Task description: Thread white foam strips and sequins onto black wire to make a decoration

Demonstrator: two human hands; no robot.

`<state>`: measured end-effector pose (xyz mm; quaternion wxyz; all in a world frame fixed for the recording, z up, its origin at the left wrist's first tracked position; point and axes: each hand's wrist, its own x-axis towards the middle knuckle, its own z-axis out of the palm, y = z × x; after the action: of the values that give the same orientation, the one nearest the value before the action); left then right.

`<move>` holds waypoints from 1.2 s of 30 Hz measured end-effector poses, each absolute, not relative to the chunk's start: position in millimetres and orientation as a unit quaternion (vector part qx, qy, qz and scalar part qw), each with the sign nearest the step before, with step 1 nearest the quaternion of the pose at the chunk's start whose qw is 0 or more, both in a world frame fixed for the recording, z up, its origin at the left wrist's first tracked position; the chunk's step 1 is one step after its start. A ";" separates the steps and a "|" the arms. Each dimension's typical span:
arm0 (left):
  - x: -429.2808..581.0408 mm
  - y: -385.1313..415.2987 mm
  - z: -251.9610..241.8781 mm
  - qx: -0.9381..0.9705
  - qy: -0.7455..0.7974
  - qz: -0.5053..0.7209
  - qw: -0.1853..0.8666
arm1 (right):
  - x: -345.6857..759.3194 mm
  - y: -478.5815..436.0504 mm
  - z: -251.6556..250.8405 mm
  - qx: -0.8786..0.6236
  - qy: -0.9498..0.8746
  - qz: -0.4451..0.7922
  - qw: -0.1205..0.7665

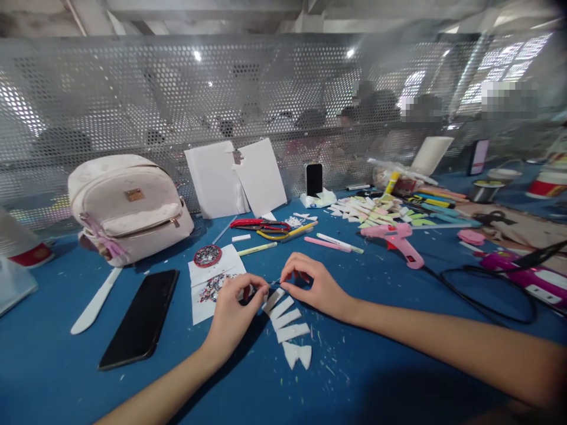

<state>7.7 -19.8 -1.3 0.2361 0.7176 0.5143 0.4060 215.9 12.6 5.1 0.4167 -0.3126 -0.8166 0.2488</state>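
Between my two hands runs a thin, dark, wire-like strand (275, 283), too small to make out fully. My left hand (237, 304) pinches its near end between thumb and fingertips. The other end is in the closed fingertips of my right hand (316, 286). Just below them, several white strips (287, 319) lie fanned in a row on the blue table. A white tail-shaped piece (297, 355) ends that row. Beside my left hand is a white paper (199, 304) with dark and red glittery bits (212, 289), and a round red-rimmed dish (207, 256) of similar bits.
A pink glue gun (401, 239) with a black cable lies to the right. Red-handled pliers (259, 225), marker pens (328, 244) and a pile of pale strips (376, 209) are behind. To the left are a phone (139, 321), a white knife (95, 302) and a small backpack (128, 209).
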 end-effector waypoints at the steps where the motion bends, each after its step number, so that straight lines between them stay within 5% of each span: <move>1: 7.7 -19.8 -1.1 0.717 0.513 0.407 0.239 | 215.8 12.5 5.1 -0.311 -0.816 0.252 0.418; 36: 7.7 -20.2 -0.8 0.728 0.509 0.402 0.223 | 216.9 11.9 5.3 -0.337 -0.807 0.266 0.405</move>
<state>7.7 -20.2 -0.8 0.2231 0.7278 0.5090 0.4017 216.9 11.9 5.3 0.4048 -0.3370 -0.8073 0.2662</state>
